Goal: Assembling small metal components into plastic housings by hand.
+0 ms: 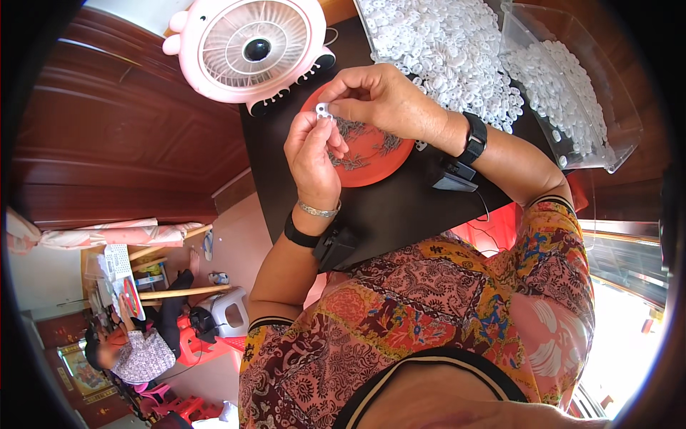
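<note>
In the head view, both hands are meeting above a round red tray [371, 161] on the dark table [400, 207]. The right hand [382, 96] is pinching a small white plastic piece [322, 109] between thumb and forefinger, its other fingers curled in. The left hand [313, 154] is rising from below with its fingertips closed on the same piece, so the part is sitting between the two hands, just over the far left rim of the tray. Whether it is one piece or two being pressed together is too small to tell.

To do this well, I judge the grip should stay right at the fingertips, with the work kept over the tray so a dropped piece lands there.

Far and to the right, a heap of white pieces [450, 50] is lying on the table, and a clear plastic bin [614, 129] is holding more. A pink fan [250, 46] is standing at the far left. Another person [139, 350] is sitting in the near left background.
</note>
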### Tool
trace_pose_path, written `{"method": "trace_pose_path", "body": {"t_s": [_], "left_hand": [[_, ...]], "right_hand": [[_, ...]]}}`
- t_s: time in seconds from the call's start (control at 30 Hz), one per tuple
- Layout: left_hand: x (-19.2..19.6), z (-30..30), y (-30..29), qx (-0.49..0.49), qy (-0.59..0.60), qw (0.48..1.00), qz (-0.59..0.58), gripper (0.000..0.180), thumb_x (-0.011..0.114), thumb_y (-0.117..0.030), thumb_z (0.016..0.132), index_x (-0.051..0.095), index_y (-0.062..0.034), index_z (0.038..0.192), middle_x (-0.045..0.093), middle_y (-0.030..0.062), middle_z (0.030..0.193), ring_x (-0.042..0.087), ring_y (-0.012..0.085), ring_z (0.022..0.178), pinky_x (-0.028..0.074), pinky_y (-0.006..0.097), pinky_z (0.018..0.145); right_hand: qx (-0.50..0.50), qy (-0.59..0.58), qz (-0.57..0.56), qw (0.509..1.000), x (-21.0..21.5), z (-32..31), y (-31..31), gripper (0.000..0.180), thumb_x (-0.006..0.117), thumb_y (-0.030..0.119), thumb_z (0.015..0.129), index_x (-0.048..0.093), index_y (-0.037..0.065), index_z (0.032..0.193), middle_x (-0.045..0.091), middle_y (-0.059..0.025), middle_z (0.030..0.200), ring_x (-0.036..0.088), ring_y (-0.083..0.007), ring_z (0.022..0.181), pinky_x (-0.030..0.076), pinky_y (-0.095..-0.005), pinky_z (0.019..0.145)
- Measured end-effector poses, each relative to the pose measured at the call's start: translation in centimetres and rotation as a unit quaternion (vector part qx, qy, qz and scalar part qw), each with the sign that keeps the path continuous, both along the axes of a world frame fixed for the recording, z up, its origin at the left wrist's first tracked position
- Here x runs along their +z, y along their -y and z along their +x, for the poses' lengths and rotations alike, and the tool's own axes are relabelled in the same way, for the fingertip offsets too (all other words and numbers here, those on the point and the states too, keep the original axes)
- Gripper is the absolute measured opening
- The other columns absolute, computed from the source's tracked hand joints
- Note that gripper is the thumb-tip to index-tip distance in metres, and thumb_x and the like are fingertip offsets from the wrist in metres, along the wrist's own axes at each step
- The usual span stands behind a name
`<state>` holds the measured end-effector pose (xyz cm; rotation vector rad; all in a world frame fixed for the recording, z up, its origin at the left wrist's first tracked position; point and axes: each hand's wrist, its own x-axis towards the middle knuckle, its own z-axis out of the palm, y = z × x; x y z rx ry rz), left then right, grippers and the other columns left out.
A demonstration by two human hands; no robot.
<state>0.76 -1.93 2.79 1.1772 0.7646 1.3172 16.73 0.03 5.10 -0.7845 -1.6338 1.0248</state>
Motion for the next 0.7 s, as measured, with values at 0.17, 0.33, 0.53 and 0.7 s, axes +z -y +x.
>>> {"method": "trace_pose_path", "body": {"t_s": [0.17, 0.33, 0.53, 0.7], "left_hand": [[-0.06, -0.02, -0.06, -0.01, 0.003, 1.0, -0.012, 0.014, 0.051, -0.014, 0.091, 0.053, -0.0033, 0.082, 0.053, 0.0024, 0.066, 0.05, 0.0098, 0.054, 0.039, 0.02, 0.05], [-0.07, -0.14, -0.12, -0.009, 0.005, 1.0, -0.018, 0.015, 0.051, -0.015, 0.091, 0.053, -0.0031, 0.082, 0.053, 0.0028, 0.067, 0.05, 0.0103, 0.054, 0.04, 0.021, 0.05], [0.18, 0.01, 0.06, -0.016, -0.004, 1.0, -0.02, 0.022, 0.047, -0.02, 0.093, 0.056, -0.0014, 0.086, 0.055, 0.0037, 0.067, 0.052, 0.0113, 0.055, 0.04, 0.021, 0.051], [0.07, -0.15, -0.03, -0.034, -0.002, 0.999, -0.04, 0.024, 0.044, -0.023, 0.095, 0.054, -0.0021, 0.087, 0.054, 0.0046, 0.067, 0.053, 0.014, 0.057, 0.039, 0.024, 0.054]], "right_hand": [[0.022, 0.024, 0.005, 0.999, -0.03, 0.29, -0.05, 0.012, 0.066, 0.009, 0.084, 0.066, 0.0, 0.093, 0.068, -0.0055, 0.078, 0.062, -0.0081, 0.073, 0.05, -0.0242, 0.069], [0.028, 0.02, -0.01, 0.999, 0.28, 0.21, 0.09, 0.013, 0.066, 0.008, 0.084, 0.066, 0.0, 0.093, 0.068, -0.0053, 0.08, 0.062, -0.0083, 0.073, 0.05, -0.0243, 0.069], [0.054, 0.014, -0.026, 0.998, 0.12, 0.65, -0.23, 0.013, 0.065, 0.006, 0.086, 0.066, -0.001, 0.096, 0.067, -0.0034, 0.082, 0.061, -0.0076, 0.076, 0.05, -0.0232, 0.072], [0.067, 0.014, -0.035, 0.997, 0.54, 0.78, -0.05, 0.013, 0.063, 0.005, 0.087, 0.066, -0.002, 0.098, 0.067, -0.0028, 0.081, 0.061, -0.0081, 0.078, 0.05, -0.0233, 0.074]]}}
